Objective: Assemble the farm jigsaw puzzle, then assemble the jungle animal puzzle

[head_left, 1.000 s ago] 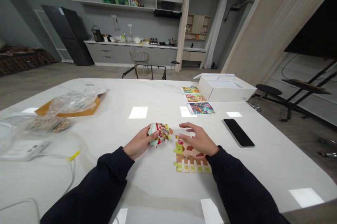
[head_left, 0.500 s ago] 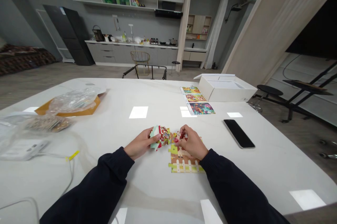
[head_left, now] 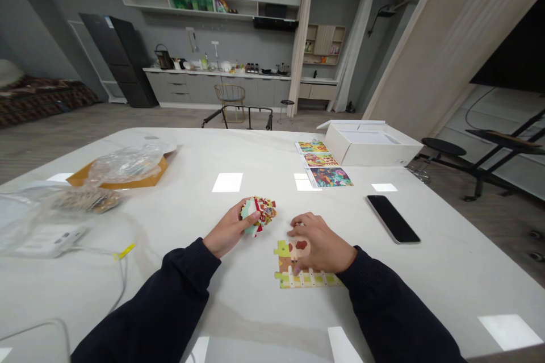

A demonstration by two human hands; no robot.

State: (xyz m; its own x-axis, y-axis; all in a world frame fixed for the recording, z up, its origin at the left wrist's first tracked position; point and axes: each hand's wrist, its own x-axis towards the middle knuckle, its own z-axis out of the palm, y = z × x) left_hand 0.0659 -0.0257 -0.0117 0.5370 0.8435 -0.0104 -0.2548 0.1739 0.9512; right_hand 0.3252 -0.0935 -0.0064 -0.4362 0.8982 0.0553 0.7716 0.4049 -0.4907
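Observation:
My left hand (head_left: pixel 230 229) grips a stack of jigsaw puzzle pieces (head_left: pixel 264 214), colourful with red, green and pale mint parts, above the table. My right hand (head_left: pixel 323 243) is over the partly joined jigsaw puzzle (head_left: pixel 284 266), its thumb and fingers spread apart. No piece shows between them, though the palm side is hidden. The joined section has a white picket fence, brown ground and a brown-spotted animal body, with open tabs on its left edge. The right hand covers its upper right part.
Picture cards (head_left: pixel 326 161) lie near an open white box (head_left: pixel 374 144) at the back right. A black phone (head_left: pixel 392 218) is right of the puzzle. Plastic bags (head_left: pixel 128 163) over an orange-brown envelope, a white power strip (head_left: pixel 51 242) and its cable are on the left.
My right hand has moved down from beside the stack onto the puzzle, and its fingers have spread. The red-and-white piece it held no longer shows there. The left hand keeps its stack.

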